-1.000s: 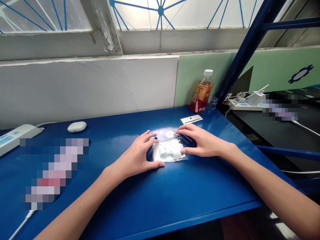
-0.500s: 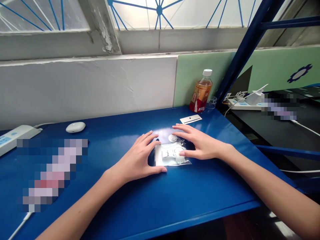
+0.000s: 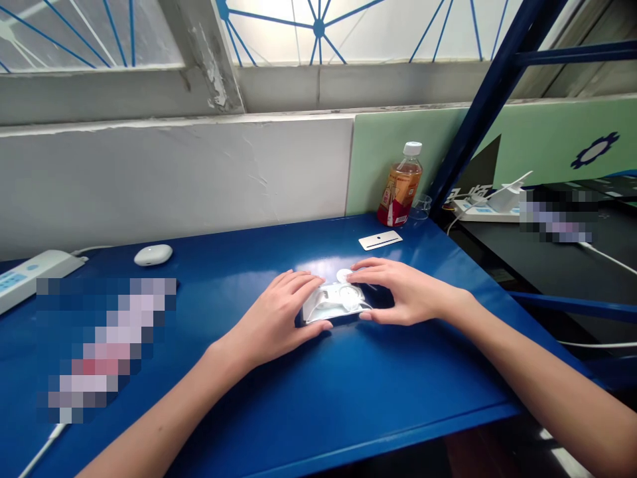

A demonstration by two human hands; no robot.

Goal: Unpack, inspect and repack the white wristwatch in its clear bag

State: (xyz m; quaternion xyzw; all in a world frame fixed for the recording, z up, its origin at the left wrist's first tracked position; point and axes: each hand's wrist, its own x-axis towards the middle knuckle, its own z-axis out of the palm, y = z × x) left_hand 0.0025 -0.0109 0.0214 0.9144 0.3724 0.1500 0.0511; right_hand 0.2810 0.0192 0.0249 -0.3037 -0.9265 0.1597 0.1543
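A small clear plastic bag [image 3: 326,309] with white parts inside, one of them round or coiled, is between my two hands above the blue tabletop. My left hand [image 3: 286,307] has its left end, fingers along the far edge and thumb at the near edge. At the right end is my right hand [image 3: 398,292], its thumb at the near corner and its fingertips by the far edge. A white round piece [image 3: 344,275] shows just beyond the bag, partly behind the right fingertips. Whether it is attached to the bag, I cannot tell.
Behind the hands lie a white card [image 3: 381,240] and a drink bottle [image 3: 399,189]. To the left are a white earbud case [image 3: 153,255], a power strip [image 3: 34,275] and a blurred-out item [image 3: 107,352] on a white cable. A blue frame post [image 3: 490,99] rises at right.
My hands have closed in on the bag from both sides. The bag, flat on the table before, now looks slightly raised and tilted, with a dark shadow under it.
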